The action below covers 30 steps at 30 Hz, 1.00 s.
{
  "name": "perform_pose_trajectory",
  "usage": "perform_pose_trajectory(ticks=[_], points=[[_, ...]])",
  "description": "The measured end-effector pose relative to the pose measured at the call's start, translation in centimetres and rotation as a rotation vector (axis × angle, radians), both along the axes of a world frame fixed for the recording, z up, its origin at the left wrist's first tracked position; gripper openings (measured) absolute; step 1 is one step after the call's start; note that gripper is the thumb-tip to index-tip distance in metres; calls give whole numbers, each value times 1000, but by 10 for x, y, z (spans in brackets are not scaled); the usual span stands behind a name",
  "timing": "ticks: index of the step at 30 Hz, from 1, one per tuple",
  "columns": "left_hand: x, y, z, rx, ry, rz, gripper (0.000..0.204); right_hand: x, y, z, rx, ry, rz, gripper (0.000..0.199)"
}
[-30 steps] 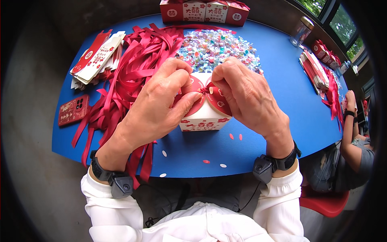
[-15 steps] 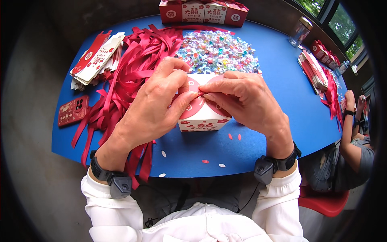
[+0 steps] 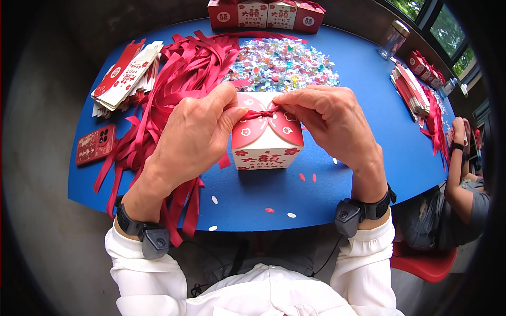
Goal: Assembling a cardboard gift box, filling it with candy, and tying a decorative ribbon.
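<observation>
A small white and red gift box [image 3: 266,158] with flower prints stands upright on the table in front of me. Across its top runs a dark red ribbon [image 3: 262,114], crossed in a knot at the middle of the lid. My left hand [image 3: 197,131] pinches one side of the ribbon at the lid's left edge. On the other side, my right hand [image 3: 334,124] pinches the ribbon between thumb and forefinger. The ribbon is stretched between both hands. The ribbon's ends are mostly hidden by my fingers.
Loose red ribbons [image 3: 179,89] lie heaped at left, beside flat folded cartons [image 3: 126,73] and a red phone [image 3: 96,145]. Behind the box spreads a pile of wrapped candies [image 3: 284,63]. Finished boxes [image 3: 266,16] line the far edge; a jar [image 3: 393,39] stands right. Another person's arm [image 3: 456,163] shows.
My hands have moved apart from the lid's middle, the left one leftward and the right one rightward. The ribbon is now drawn out and its knot shows on the lid.
</observation>
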<state>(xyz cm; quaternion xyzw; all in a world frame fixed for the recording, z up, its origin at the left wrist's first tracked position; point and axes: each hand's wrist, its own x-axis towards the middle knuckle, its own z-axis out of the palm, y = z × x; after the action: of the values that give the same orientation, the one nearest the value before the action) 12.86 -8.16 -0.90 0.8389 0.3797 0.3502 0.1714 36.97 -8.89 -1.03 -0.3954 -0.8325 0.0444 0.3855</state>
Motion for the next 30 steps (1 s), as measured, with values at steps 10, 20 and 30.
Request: perform_pose_trajectory(ticks=[10, 20, 30], points=[[-3, 1, 1, -12, 61, -34, 20, 2, -4, 0, -7, -28, -67, 10], [-11, 9, 3, -42, 109, -91, 20, 7, -7, 5, 0, -169, -152, 14], [-16, 10, 5, -51, 121, -125, 22, 7, -4, 3, -31, -2, -97, 6]])
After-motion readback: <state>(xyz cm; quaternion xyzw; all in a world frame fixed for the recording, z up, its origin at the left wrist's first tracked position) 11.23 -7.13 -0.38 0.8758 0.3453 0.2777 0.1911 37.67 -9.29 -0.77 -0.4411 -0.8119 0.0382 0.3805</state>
